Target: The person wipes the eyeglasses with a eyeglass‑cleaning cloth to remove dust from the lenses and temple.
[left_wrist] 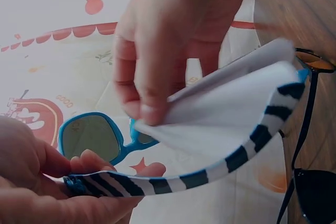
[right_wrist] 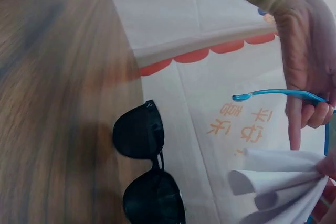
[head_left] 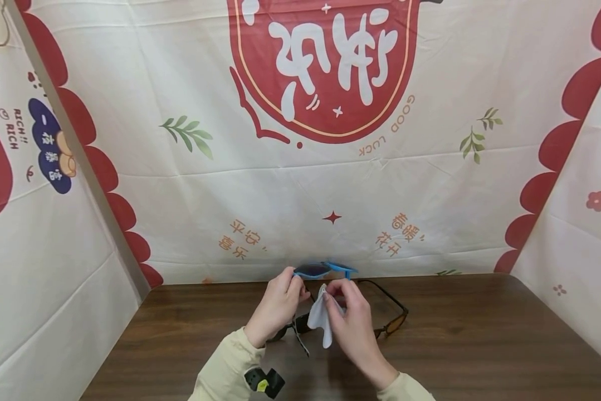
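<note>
My left hand (head_left: 275, 306) grips blue-framed sunglasses (head_left: 312, 271) near a hinge, holding them above the table's far edge. In the left wrist view, one zebra-striped temple arm (left_wrist: 194, 181) stretches out from those fingers. A white cloth (head_left: 320, 316) hangs from my right hand (head_left: 354, 320), pinched between thumb and fingers. Seen from the left wrist, the folded cloth (left_wrist: 226, 103) fans out beside the striped arm; whether they touch I cannot tell. From the right wrist, the blue temple arm (right_wrist: 273, 93) shows above the cloth (right_wrist: 278, 179).
Black sunglasses (right_wrist: 140, 132) lie on the brown wooden table (head_left: 460, 340), partly behind my hands in the head view. To the right is a black-framed pair with amber lenses (head_left: 396, 324). A printed white cloth backdrop (head_left: 300, 195) rises at the table's far edge.
</note>
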Demonstrator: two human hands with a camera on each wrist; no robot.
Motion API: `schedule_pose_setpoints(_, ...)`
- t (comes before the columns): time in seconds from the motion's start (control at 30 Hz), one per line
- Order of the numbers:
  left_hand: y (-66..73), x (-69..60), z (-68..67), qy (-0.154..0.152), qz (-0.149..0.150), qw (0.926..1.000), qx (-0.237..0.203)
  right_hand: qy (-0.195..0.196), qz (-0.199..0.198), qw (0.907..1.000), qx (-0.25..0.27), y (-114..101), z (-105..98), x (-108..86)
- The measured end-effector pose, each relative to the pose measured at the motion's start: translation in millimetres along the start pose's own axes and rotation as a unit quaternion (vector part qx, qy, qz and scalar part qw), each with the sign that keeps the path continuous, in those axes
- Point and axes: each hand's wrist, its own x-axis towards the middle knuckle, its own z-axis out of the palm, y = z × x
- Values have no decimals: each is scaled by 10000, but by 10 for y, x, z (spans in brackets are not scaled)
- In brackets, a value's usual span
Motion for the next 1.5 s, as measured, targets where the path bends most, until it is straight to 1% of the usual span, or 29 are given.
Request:
schedule_pose_setpoints(0.1,-5,-6,19,-57,-202,9994,-286,293,147,9994,127,-24,12,40)
schedule_pose_setpoints(0.23,-22,-9,37,-68,-368,9979,-525,506,205,9983,202,-46,27,71)
schedule_pose_setpoints(0.27,-29,-9,41,-64,-378,9979,-528,547,198,9981,219,-50,29,74)
schedule_pose_setpoints(0.43,-87,-22,73,-9,-401,9989,-233,773,116,9967,226,-51,30,88)
schedule_pose_setpoints(0.53,-137,-35,101,-62,-573,9973,-446,826,83,9964,148,-37,26,96)
schedule_pose_setpoints(0.6,-166,-38,114,-107,-712,9950,-694,804,66,9967,113,-25,25,101)
schedule_pose_setpoints(0.67,-192,-35,116,-160,-830,9929,-835,728,85,9973,93,-8,26,104)
schedule_pose_setpoints(0.77,-220,-22,103,-283,-1025,9916,-738,558,156,9983,43,21,29,107)
schedule_pose_setpoints(0.83,-239,-15,90,-469,-1243,9888,-684,436,250,9987,-34,41,28,106)
schedule_pose_setpoints(0.93,-274,-5,82,-775,-1605,9812,-742,295,318,9988,-222,68,28,93)
schedule_pose_setpoints(1.03,-315,3,83,-1010,-1828,9739,-889,170,340,9981,-484,89,29,80)
schedule_pose_setpoints(1.13,-352,10,91,-1102,-1988,9684,-1032,109,225,9960,-861,111,38,73)
schedule_pose_setpoints(1.2,-370,12,101,-1108,-2088,9657,-1077,99,132,9938,-1096,127,48,68)
schedule_pose_setpoints(1.33,-401,15,128,-1076,-2222,9631,-1069,63,-35,9897,-1429,161,68,47)
schedule_pose_setpoints(1.5,-445,-1,168,-1171,-2336,9591,-1085,7,-243,9841,-1758,195,75,12)
